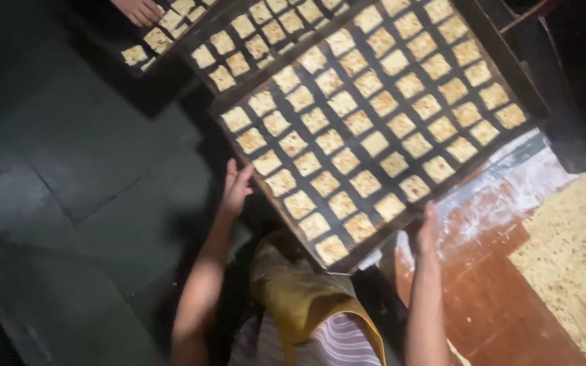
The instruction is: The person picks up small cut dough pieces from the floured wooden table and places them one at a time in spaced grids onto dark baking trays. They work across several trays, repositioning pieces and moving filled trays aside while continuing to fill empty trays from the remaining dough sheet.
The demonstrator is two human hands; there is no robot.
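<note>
A large dark baking tray [510, 74] fills the middle and upper right of the frame, packed with rows of square, pale golden crackers [364, 139]. The left hand [237, 186] presses its spread fingers against the tray's lower-left edge, thumb apart; the right hand [423, 229] curls around the lower-right edge, fingers closed on the rim. 2 more trays [201, 30] of the same squares sit at the upper left, where another person's hand [138, 10] touches them. A floury wooden surface [490, 271] lies at lower right.
</note>
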